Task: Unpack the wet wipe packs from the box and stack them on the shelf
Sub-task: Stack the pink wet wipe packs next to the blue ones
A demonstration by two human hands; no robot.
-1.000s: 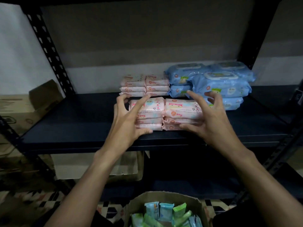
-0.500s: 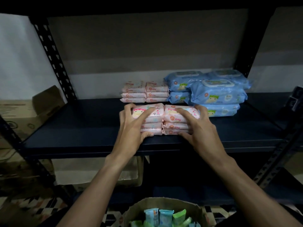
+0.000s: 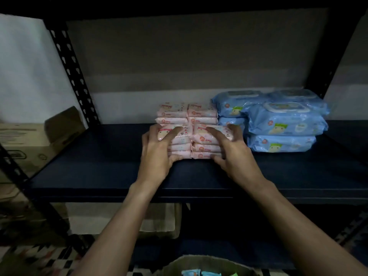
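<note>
The left hand (image 3: 159, 150) and right hand (image 3: 232, 154) each clasped one of the two front pink stacks (image 3: 184, 146) on the shelf (image 3: 99, 166), fingers curled over the tops, thumbs low. Even pressure from both sides, sliding them back squarely, would likely serve best. Each stack showed about four packs; five blue packs (image 3: 278, 124) sat beside them.

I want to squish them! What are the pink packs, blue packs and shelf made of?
Pink packs: soft, thin plastic wrap, slightly shiny, with puffy rounded edges. Blue packs: crinkly glossy plastic film showing wrinkles and glints, with a stiffer-looking lid on top. Shelf: dark, matte board, probably painted metal or coated wood; its holed post looks like metal.
</note>
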